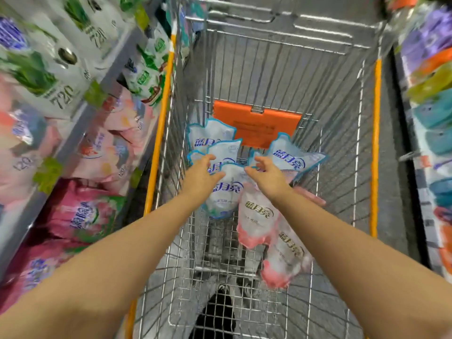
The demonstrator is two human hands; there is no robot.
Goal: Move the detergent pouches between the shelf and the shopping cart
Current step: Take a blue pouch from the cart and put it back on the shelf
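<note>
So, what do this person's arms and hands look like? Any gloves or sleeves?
Nothing worn shows: no sleeves, gloves, watch or bracelet, as far up as the picture reaches. No rings can be made out on the left hand or the right hand.

The silver wire shopping cart [269, 69] before me is bright, shiny metal, its orange side rails [376, 143] and flat orange flap [256, 121] smooth plastic. The blue-edged white detergent pouches [225, 194] and pink-bottomed clear pouches [256, 216] are glossy, crinkled plastic film, like the pink pouches [80, 214] on the grey metal shelf [80, 133] beside me
</note>
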